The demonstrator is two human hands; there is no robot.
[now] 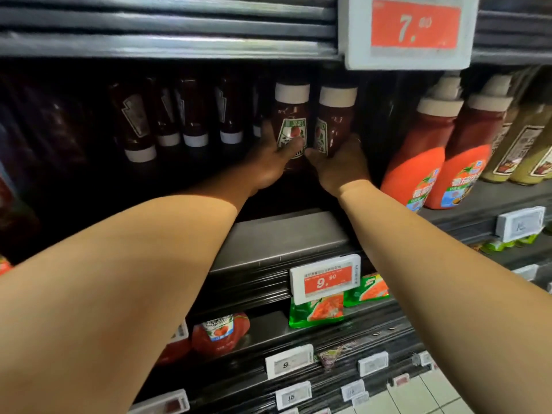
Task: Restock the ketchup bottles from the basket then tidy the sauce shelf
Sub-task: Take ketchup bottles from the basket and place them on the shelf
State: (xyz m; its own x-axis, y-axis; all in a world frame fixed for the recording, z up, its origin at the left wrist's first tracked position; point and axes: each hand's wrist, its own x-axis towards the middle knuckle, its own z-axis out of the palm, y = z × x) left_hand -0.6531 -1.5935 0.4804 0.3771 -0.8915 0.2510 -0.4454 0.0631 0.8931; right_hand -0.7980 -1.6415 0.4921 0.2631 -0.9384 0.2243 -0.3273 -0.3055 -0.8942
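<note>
Two dark red ketchup bottles with white caps stand side by side deep in the dark shelf. My left hand point(273, 158) grips the left ketchup bottle point(291, 115) low on its green label. My right hand point(337, 165) wraps the base of the right ketchup bottle point(336, 121). Both arms reach far in over the shelf's front ledge point(283, 243). To the left, several upside-down ketchup bottles point(194, 115) with white caps at the bottom stand in a row. The basket is out of view.
Orange-labelled squeeze ketchup bottles point(418, 156) and tan sauce bottles point(525, 144) stand to the right. A large price tag point(415, 25) hangs overhead; a smaller price tag point(325, 279) clips the ledge below. On the lower shelf lie red pouches point(219, 333) and green packets point(325, 309).
</note>
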